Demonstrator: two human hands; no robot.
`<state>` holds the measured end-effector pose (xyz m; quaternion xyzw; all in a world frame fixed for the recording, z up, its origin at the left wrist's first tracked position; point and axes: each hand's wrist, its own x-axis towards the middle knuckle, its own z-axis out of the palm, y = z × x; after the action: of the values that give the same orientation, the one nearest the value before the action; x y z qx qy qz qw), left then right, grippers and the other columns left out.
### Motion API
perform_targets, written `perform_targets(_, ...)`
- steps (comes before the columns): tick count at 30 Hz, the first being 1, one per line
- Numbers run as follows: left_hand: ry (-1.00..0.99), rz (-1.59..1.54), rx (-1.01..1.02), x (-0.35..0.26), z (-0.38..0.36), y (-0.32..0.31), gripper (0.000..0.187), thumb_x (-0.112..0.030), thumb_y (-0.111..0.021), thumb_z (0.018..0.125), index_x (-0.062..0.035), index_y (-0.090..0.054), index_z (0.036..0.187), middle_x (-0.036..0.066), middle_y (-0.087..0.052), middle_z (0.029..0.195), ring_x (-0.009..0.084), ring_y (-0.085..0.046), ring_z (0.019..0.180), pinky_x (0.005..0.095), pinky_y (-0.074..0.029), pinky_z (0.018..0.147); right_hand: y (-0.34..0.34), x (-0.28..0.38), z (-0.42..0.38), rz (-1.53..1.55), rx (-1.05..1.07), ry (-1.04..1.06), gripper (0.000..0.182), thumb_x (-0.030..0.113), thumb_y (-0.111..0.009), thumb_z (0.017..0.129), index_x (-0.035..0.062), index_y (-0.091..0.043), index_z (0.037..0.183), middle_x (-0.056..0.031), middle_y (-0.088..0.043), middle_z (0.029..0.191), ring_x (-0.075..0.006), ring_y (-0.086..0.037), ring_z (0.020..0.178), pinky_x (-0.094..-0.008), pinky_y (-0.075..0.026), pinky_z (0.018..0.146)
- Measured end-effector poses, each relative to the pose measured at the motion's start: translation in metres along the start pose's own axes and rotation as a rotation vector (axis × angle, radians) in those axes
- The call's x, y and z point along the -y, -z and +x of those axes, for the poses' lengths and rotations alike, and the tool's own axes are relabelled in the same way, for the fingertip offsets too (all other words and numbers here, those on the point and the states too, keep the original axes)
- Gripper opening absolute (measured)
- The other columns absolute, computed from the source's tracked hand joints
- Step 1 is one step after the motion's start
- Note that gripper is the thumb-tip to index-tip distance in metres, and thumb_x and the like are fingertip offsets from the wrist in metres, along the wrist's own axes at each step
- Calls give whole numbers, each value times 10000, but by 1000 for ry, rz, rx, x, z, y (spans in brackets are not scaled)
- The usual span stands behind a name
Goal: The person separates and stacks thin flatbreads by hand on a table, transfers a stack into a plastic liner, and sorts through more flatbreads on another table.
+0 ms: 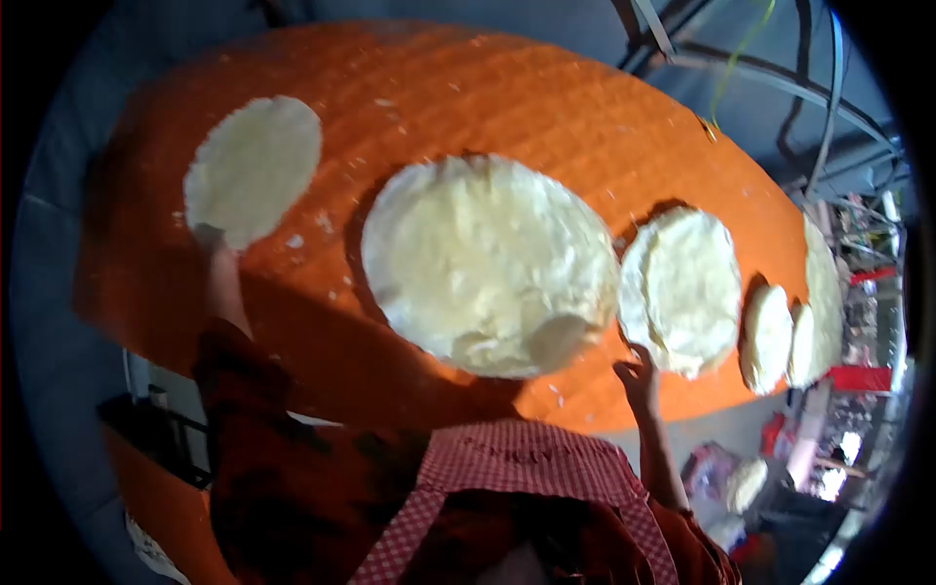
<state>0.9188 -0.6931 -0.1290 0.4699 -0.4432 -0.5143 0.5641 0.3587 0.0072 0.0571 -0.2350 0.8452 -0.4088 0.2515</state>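
Observation:
A single thin, pale round flatbread is at the left of the orange table. My left hand is at its lower edge, with the fingers over the rim; the thumb is hidden, and the hand looks closed on the edge. In the middle lies a wide layer of round flatbreads, lumpy on top. To its right is a smaller stack of flatbreads. My right hand is at this stack's lower left edge, thumb and forefinger apart, with nothing visible between them.
The orange quilted tabletop carries scattered white flakes. More flatbread piles stand toward its right end. Metal tubes rise behind the table. A checked apron covers my front. Bags lie on the floor at lower right.

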Motion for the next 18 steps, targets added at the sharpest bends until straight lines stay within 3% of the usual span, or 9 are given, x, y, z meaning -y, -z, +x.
perform_targets(2, 251, -262, 23, 3, 19, 5, 147, -125, -619, 796, -90, -649, 936, 57, -644, 711, 216, -638, 736, 276, -516, 640, -4, 36, -8, -79, 32, -41, 463, 53, -685, 806, -6, -508, 1230, -141, -573, 1208, -233, -675, 914, -318, -545, 736)
perform_targets(4, 566, -184, -237, -10, 60, -7, 53, -149, -592, 862, -116, -557, 885, -1, -500, 708, 144, -488, 618, 259, -457, 548, -5, 36, -1, -142, 77, -34, 438, 55, -683, 806, -9, -525, 1209, -144, -590, 1186, -232, -675, 918, -321, -546, 731)
perform_targets(5, 564, -262, -55, -15, 93, -20, 54, -118, -584, 859, -102, -563, 907, 16, -538, 765, 157, -515, 657, 301, -496, 604, -7, 37, 2, -171, 106, -28, 425, 56, -681, 806, -10, -533, 1199, -146, -599, 1175, -232, -674, 920, -323, -546, 729)
perform_targets(7, 374, -237, -50, -147, -4, -137, 189, -84, -565, 863, -58, -570, 1050, 66, -609, 1000, 211, -588, 846, 445, -544, 837, -19, 52, 14, -223, 145, 59, 394, 57, -677, 809, -9, -550, 1176, -145, -616, 1138, -230, -676, 915, -322, -546, 731)
perform_targets(9, 312, -388, 166, -180, 8, -185, 395, -99, -551, 889, 7, -444, 1254, 136, -482, 1281, 314, -453, 1231, 524, -479, 967, -31, 73, 27, -223, 209, 164, 389, 59, -666, 820, 5, -548, 1187, -142, -618, 1128, -232, -677, 912, -317, -546, 736)
perform_targets(11, 266, -496, 151, -259, -86, -254, 398, -61, -494, 882, 74, -394, 1243, 252, -317, 1381, 389, -440, 1227, 527, -443, 1026, -38, 110, 27, -188, 247, 177, 384, 47, -659, 826, 10, -550, 1191, -138, -619, 1131, -224, -678, 904, -310, -548, 738)
perform_targets(12, 234, -467, 284, -242, -80, -255, 376, -30, -498, 856, 94, -398, 1196, 270, -394, 1310, 422, -501, 1150, 537, -453, 1013, -41, 116, 27, -155, 253, 216, 384, 26, -653, 827, 13, -548, 1197, -132, -619, 1141, -214, -677, 898, -305, -551, 738)
perform_targets(15, 288, -604, 490, -236, -228, -277, 361, -42, -531, 833, 49, -449, 1172, 212, -522, 1222, 384, -556, 1084, 520, -494, 953, -45, 132, 16, -137, 284, 299, 386, 33, -664, 829, 18, -551, 1198, -114, -605, 1176, -204, -672, 913, -293, -554, 724)
perform_targets(18, 467, -470, 362, -205, -384, -290, 291, -50, -516, 812, -17, -525, 1101, 114, -579, 1128, 289, -596, 1013, 450, -561, 838, -55, 139, 3, -217, 199, 632, 455, 47, -711, 765, 31, -558, 1193, -123, -580, 1193, -257, -610, 1033, -355, -512, 830)
